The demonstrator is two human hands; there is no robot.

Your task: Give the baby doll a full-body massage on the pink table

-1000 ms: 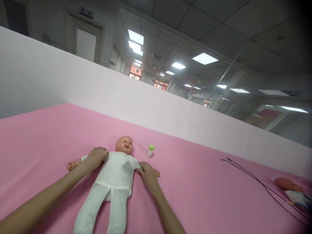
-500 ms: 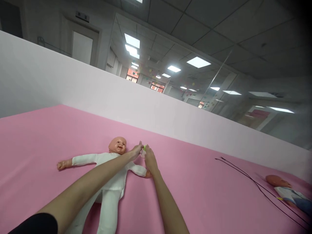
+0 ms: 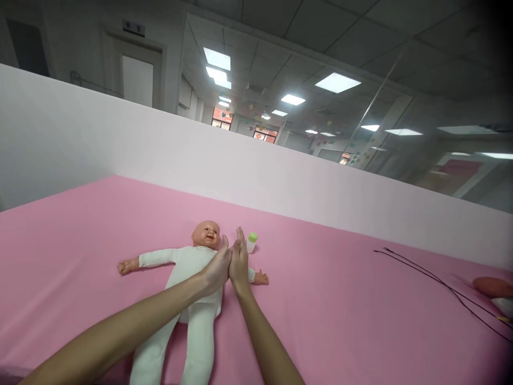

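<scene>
A baby doll (image 3: 196,267) in a white cloth suit lies on its back with its arms spread. Over its chest, on the right side, my left hand (image 3: 216,270) and my right hand (image 3: 239,262) are palm to palm. The fingers of both are stretched out and point up and away, and nothing shows between them. Just beyond my right hand, a small clear bottle (image 3: 251,246) with a green cap stands upright on the pink cover. My hands and left forearm hide part of the doll's torso and its arm on the right.
The pink cover (image 3: 340,299) spreads over the table, with a white wall panel (image 3: 256,171) along its back. Thin black cords (image 3: 433,275) run across the right side. Another doll (image 3: 492,289) is partly in view at the right edge.
My hands have let go of the green-capped bottle, which now stands on the cover. They have come back toward me and met palm to palm. The view has shifted a little.
</scene>
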